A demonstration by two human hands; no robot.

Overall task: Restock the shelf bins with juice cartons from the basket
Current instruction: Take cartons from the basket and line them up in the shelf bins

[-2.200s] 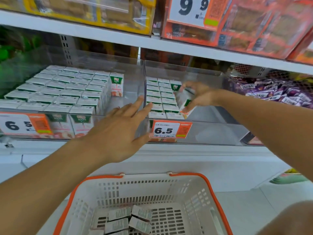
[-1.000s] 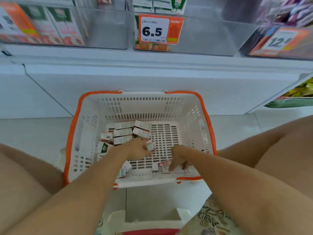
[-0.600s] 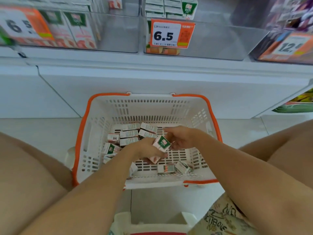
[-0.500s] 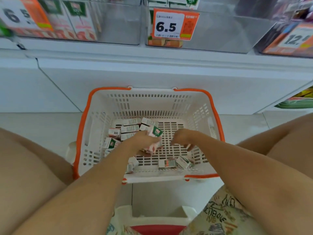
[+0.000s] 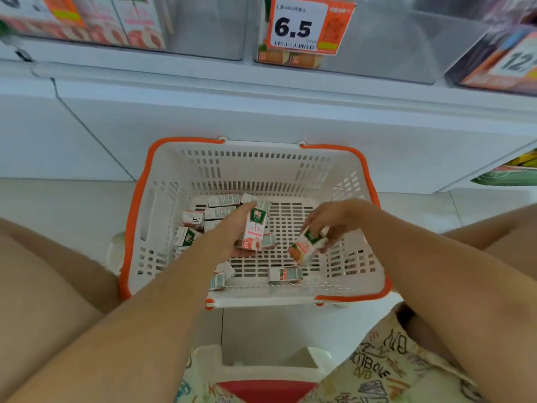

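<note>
We see bright, even overhead light with soft shadows, mild glare on the clear bins [image 5: 406, 48], wide-angle bending at the edges, and slight blur on the price tag [image 5: 305, 24] and corners

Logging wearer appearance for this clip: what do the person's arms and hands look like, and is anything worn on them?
Both forearms are bare to the frame edge: no sleeves, gloves, watch, bracelets or rings visible on the left hand or right hand. The only clothing in view is cream fabric with graffiti-style lettering at the bottom.

Head-worn camera looks steeply down, close over the basket [image 5: 151, 228], shelf bins [image 5: 392, 48] at top.
</note>
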